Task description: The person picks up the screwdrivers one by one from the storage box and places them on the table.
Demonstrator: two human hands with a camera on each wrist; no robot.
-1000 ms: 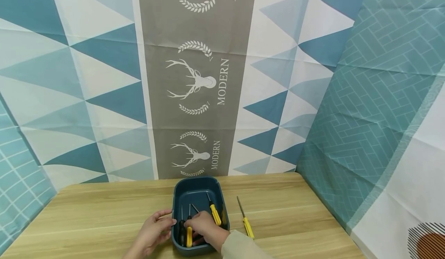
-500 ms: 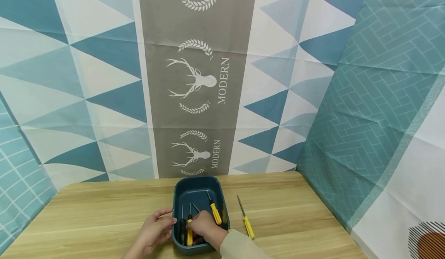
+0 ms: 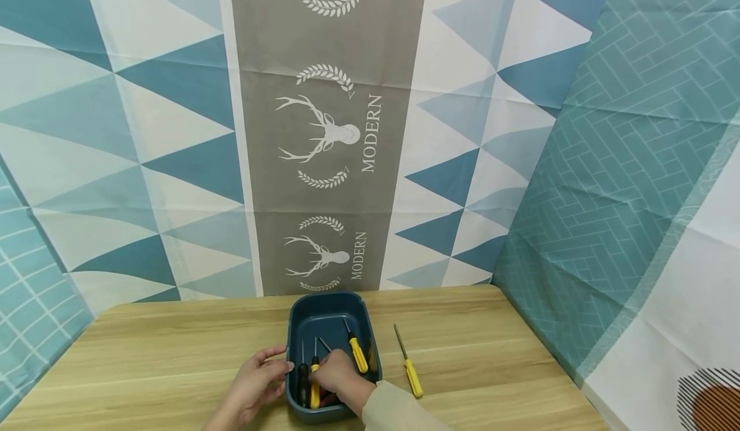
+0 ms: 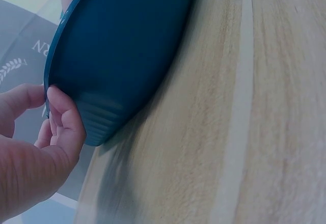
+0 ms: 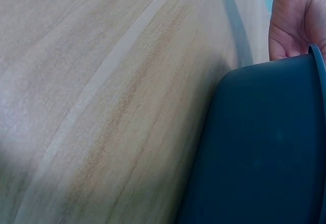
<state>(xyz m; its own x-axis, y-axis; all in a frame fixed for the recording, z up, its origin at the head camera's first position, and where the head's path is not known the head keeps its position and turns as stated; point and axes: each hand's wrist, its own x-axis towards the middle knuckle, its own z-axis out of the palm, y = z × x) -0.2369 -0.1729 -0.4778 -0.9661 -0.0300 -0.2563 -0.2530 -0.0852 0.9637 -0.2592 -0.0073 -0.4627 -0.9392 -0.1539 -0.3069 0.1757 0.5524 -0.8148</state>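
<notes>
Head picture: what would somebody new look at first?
Probably the patterned wall covering filling the upper part, with white deer heads in its grey stripe. Next, the blue box on the table below, with the left hand at its rim and the right hand inside, among yellow- and black-handled tools. Then the yellow-handled screwdriver lying right of the box.

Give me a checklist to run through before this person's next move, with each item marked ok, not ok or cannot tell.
1. Blue bin upright on the table: ok.
2. Left hand at the bin's rim: ok, pinching it.
3. Right hand inside the bin: ok.
4. Right hand's grip on a tool: cannot tell, its underside is hidden.
5. Table beside the bin free of tools: not ok, a yellow-handled screwdriver lies there.
</notes>
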